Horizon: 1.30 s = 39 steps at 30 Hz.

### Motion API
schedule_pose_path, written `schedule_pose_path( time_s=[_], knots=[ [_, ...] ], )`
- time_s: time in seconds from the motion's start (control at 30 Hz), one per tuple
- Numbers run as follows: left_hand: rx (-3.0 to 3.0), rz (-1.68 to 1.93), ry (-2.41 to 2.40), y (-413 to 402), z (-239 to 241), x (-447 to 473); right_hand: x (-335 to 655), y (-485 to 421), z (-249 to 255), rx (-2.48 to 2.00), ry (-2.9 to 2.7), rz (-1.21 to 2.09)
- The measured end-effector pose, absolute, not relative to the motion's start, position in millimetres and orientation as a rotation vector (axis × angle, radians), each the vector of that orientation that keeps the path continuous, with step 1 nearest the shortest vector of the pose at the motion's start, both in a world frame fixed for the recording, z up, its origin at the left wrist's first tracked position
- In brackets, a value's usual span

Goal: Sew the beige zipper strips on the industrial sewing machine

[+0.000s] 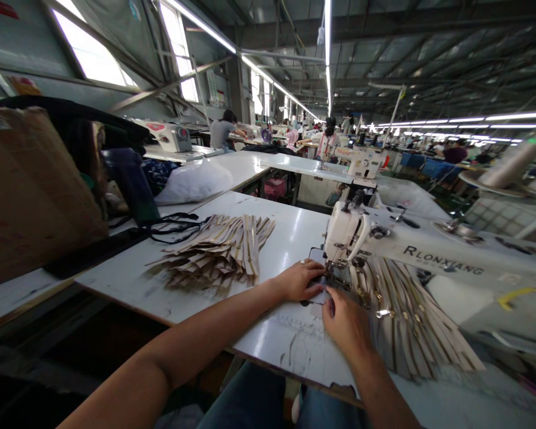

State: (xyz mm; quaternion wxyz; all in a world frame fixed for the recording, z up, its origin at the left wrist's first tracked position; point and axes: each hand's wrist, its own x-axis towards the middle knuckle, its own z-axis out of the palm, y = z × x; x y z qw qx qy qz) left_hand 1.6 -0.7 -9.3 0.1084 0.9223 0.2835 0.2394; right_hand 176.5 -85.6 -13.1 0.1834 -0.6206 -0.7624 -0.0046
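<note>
My left hand lies on the machine bed just left of the needle area, its fingers bent and pressed together. Close by, my right hand has its thumb and forefinger drawn together at the front of the presser foot. Whatever the fingers hold is hidden or too small to name. Over both fingertips stands the head of a white sewing machine. A fanned pile of beige zippers with gold-coloured teeth lies on the table to the left. More zippers with metal sliders spread out under the machine arm at right.
A cardboard box, a dark blue bottle and black cords are at the left. A white plastic bag lies beyond. Thread cones stand at right. Co-workers sit at other machines farther back.
</note>
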Motion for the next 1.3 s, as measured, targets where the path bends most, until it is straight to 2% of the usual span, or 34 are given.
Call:
schedule_pose_path(
  time_s=[0.5, 0.67, 0.87, 0.97, 1.13, 1.3],
  knots=[
    [2.723, 0.570, 0.926, -8, -9, -1, 175, -84, -28, -1.660, -2.142, -0.077],
    [2.740, 0.490, 1.125, -8, -2, 3, 174, -82, -28, -1.674, -2.120, -0.101],
    [2.861, 0.097, 1.465, -36, 23, 5, 173, -77, -26, -1.742, -2.120, -0.003],
    [2.995, -0.100, 1.405, -78, 27, 0, 174, -77, -25, -1.755, -2.109, 0.074],
    [3.250, -0.188, 1.245, -121, 23, -10, 174, -79, -23, -1.759, -2.092, 0.122],
    [3.312, 0.066, 0.947, -106, 57, -19, 173, -82, -18, -1.762, -2.066, 0.140]
  ],
)
